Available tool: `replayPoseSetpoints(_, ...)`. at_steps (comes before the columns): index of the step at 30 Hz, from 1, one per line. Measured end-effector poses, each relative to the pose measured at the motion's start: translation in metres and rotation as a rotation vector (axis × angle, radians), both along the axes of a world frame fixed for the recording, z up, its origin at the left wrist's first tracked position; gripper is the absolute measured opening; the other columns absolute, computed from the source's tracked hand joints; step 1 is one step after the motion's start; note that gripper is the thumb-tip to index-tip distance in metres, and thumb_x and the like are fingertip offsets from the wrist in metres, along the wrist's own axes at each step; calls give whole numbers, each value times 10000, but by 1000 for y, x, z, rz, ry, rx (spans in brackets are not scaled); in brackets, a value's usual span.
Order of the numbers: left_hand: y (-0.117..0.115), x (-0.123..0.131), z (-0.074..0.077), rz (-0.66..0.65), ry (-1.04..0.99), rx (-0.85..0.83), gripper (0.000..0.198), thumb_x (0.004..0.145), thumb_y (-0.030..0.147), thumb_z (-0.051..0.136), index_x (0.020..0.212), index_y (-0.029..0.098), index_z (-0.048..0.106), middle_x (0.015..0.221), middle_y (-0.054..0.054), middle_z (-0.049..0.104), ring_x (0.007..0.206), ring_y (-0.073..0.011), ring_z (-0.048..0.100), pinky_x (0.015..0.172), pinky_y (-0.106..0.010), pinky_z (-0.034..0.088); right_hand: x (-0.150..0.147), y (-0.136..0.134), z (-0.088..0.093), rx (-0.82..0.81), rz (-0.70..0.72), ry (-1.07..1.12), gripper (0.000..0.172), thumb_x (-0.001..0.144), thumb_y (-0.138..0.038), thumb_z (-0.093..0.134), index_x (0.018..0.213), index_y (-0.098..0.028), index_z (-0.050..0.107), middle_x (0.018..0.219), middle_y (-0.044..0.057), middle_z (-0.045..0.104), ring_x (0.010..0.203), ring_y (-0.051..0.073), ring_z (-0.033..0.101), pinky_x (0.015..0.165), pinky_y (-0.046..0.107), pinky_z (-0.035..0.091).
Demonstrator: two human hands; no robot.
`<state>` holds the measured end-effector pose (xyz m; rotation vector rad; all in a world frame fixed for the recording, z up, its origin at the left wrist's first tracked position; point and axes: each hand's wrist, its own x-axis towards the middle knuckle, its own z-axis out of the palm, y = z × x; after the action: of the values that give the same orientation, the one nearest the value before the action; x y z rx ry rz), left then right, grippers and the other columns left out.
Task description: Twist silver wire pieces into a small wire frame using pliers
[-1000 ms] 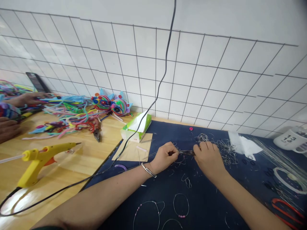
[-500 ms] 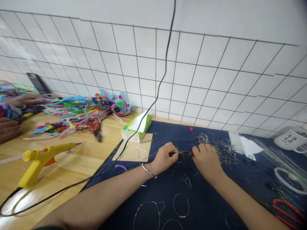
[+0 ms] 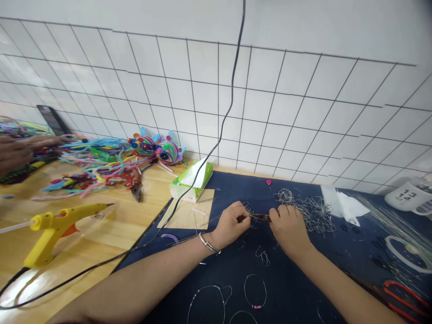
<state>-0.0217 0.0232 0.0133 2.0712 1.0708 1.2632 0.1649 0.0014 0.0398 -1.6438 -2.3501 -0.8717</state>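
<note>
My left hand (image 3: 232, 223), with a silver bangle (image 3: 209, 243) at the wrist, is closed in a pinch on thin wire (image 3: 212, 219) whose ends stick out to its left. My right hand (image 3: 290, 230) is wrapped around the handles of dark pliers (image 3: 261, 217). The plier jaws point left and meet the wire close to my left fingertips; the exact bite is too small to make out. Bent wire scraps lie just behind and below. Nearer me on the dark blue mat (image 3: 283, 292) are a wire loop with pink beads (image 3: 256, 307) and a larger beaded loop (image 3: 192, 299).
A wire tangle (image 3: 317, 213) lies right of my hands, with orange-handled scissors (image 3: 407, 297) and a mug (image 3: 408, 196) beyond. At left are a yellow glue gun (image 3: 57, 225), a tissue pack (image 3: 192, 182), pipe cleaners (image 3: 97, 155) and another person's hand (image 3: 15, 153). A black cable (image 3: 222, 123) hangs across.
My hands stay nearly in place, with the right hand and pliers shifted slightly left. At far left, the other person's hands have moved closer together.
</note>
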Motion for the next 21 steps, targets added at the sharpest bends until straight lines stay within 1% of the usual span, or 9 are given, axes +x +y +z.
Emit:
replayPoseSetpoints(9, -2, 0, 0, 28, -5, -33, 142, 697, 88, 473, 567, 144, 472, 615, 4, 449, 606, -90, 429, 570, -208, 350, 1, 2, -7, 39, 47, 13, 128, 793, -214, 434, 729, -151, 526, 688, 62, 422, 710, 180, 343, 655, 296, 239)
replayPoseSetpoints(16, 0, 1, 0, 32, -23, -61, 148, 694, 96, 478, 554, 143, 466, 616, 3, 458, 594, -88, 431, 562, -207, 350, 3, 5, -11, -50, 17, 36, 148, 810, -269, 416, 752, -174, 514, 722, 63, 437, 732, 188, 359, 661, 299, 244)
replayPoseSetpoints(21, 1, 1, 0, 4, -22, -68, 138, 693, 95, 482, 563, 141, 486, 615, 3, 460, 591, -87, 432, 558, -204, 349, 5, 8, -12, -103, 36, 41, 144, 800, -302, 443, 801, -177, 515, 756, 61, 448, 767, 190, 371, 687, 295, 251)
